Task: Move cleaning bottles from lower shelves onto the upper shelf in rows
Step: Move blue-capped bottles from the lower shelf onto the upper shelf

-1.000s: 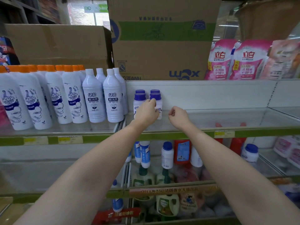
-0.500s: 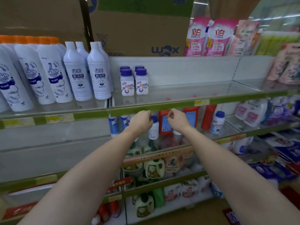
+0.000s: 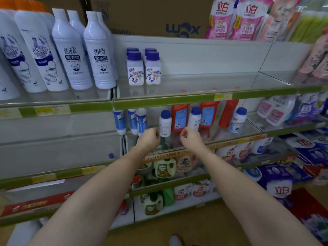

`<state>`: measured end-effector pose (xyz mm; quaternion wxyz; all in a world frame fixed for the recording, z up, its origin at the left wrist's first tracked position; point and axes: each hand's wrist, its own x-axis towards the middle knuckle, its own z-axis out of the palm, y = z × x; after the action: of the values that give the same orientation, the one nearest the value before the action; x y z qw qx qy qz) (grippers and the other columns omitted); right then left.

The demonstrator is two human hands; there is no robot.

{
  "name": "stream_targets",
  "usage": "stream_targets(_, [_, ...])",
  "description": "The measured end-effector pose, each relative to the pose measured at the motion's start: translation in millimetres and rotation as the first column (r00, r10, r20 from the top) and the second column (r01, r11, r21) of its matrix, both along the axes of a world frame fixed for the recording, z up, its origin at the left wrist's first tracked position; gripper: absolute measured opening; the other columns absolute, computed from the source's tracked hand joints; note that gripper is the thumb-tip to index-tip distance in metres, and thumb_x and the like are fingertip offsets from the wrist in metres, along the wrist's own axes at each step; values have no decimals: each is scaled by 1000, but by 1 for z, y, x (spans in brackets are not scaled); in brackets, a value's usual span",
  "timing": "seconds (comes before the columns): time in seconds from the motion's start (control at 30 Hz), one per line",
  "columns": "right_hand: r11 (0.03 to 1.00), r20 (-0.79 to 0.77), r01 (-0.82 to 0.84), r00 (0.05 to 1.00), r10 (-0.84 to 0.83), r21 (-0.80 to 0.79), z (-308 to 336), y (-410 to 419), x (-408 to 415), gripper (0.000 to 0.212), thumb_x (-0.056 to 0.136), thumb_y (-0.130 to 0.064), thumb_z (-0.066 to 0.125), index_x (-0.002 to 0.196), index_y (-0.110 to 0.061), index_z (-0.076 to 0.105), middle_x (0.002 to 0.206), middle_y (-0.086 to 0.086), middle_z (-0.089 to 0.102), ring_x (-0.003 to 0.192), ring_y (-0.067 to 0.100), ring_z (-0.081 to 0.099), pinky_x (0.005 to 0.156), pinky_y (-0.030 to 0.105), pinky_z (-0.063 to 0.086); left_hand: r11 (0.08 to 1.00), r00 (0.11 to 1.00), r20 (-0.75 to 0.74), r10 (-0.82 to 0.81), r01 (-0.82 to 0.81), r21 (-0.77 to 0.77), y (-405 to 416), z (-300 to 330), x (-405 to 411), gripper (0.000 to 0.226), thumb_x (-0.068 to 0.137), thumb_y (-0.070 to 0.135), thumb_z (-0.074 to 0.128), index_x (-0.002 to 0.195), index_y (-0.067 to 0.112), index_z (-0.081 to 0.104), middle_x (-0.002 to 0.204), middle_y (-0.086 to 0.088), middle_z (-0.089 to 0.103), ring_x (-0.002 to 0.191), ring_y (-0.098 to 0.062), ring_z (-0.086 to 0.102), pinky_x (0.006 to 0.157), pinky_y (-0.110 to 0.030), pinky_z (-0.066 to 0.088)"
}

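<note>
Several small white bottles with blue caps [image 3: 143, 68] stand in two short rows on the upper shelf [image 3: 177, 100]. One shelf lower, three more of them stand among red bottles: one [image 3: 165, 123] in the middle, one [image 3: 194, 120] to its right, one [image 3: 237, 119] further right. My left hand [image 3: 149, 139] is just left of the middle bottle's base, fingers curled, holding nothing. My right hand [image 3: 190, 138] is curled below the second bottle and is also empty.
Tall white cleaner bottles [image 3: 85, 54] fill the upper shelf's left section. Red bottles [image 3: 179, 118] and blue-labelled bottles [image 3: 131, 121] share the lower shelf. Pink refill pouches [image 3: 234, 16] and a cardboard box [image 3: 150, 15] sit on top. Detergent jugs [image 3: 164, 168] stand below.
Both hands have left the upper shelf's small bottles and dropped to the shelf below. The view tilted down and came closer.
</note>
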<state>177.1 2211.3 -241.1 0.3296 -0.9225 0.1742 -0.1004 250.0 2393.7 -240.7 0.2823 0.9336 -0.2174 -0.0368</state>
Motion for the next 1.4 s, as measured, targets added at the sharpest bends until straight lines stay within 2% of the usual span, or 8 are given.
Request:
stream_targets(0.27, [989, -62, -100, 992, 108, 107, -37, -1, 75, 3, 95, -13, 58, 94, -13, 61, 92, 4, 65, 90, 25, 61, 77, 32, 47, 966, 960, -153, 234, -247, -77, -6, -28, 42, 14, 93, 15, 56, 80, 20, 54, 77, 1, 57, 75, -19, 57, 64, -30, 42])
stream_targets(0.5, [942, 4, -242, 969, 248, 233, -70, 3, 134, 6, 94, -8, 59, 99, -8, 59, 100, 12, 68, 95, 28, 63, 81, 35, 49, 886, 890, -246, 384, -430, -174, -8, -53, 75, 7, 93, 6, 53, 93, 6, 60, 83, -4, 59, 77, -20, 57, 55, -20, 37])
stream_targets(0.63, [909, -39, -296, 946, 321, 293, -84, 6, 162, 10, 95, -13, 62, 104, -14, 58, 102, 3, 64, 100, 24, 62, 85, 31, 47, 847, 854, -288, 433, -495, -194, -10, -75, 88, 12, 92, 7, 58, 101, 4, 64, 96, -8, 66, 96, -28, 64, 76, -28, 44])
stream_targets(0.8, [856, -89, -305, 924, 373, 417, -99, 8, 184, 23, 97, -13, 59, 120, -9, 60, 111, 3, 62, 102, 19, 58, 84, 28, 43, 742, 786, -413, 460, -596, -307, -20, -86, 94, 32, 94, 1, 55, 126, 4, 58, 118, -8, 63, 100, -19, 57, 90, -35, 48])
stream_targets(0.93, [786, -77, -263, 928, 365, 560, -108, 14, 192, 32, 98, -5, 55, 130, -9, 55, 116, 0, 58, 106, 15, 53, 89, 26, 40, 617, 738, -534, 413, -658, -431, -27, -94, 94, 45, 98, -4, 44, 141, 8, 45, 123, -2, 53, 81, -9, 55, 76, -35, 50])
stream_targets(1.07, [733, -102, -255, 909, 404, 630, -123, 22, 203, 37, 98, -9, 59, 134, -16, 52, 125, -6, 59, 111, 12, 52, 94, 27, 40, 581, 712, -579, 397, -684, -442, -29, -113, 107, 61, 97, -5, 43, 153, 16, 32, 135, 3, 45, 81, -2, 50, 94, -48, 51])
stream_targets(1.23, [672, -48, -327, 879, 475, 664, -123, 23, 224, 54, 93, -20, 70, 143, -18, 46, 122, -5, 58, 113, 17, 58, 100, 33, 48, 612, 768, -508, 389, -628, -481, -34, -112, 121, 67, 93, -9, 46, 154, 12, 28, 139, -1, 44, 111, -19, 50, 87, -33, 47])
stream_targets(1.4, [701, -58, -330, 882, 468, 632, -124, 17, 239, 51, 93, -2, 64, 141, -14, 52, 126, 0, 64, 115, 19, 62, 101, 34, 50, 563, 749, -519, 411, -657, -502, -35, -121, 133, 74, 88, -10, 56, 153, 16, 31, 151, -6, 42, 129, -29, 51, 87, -33, 48])
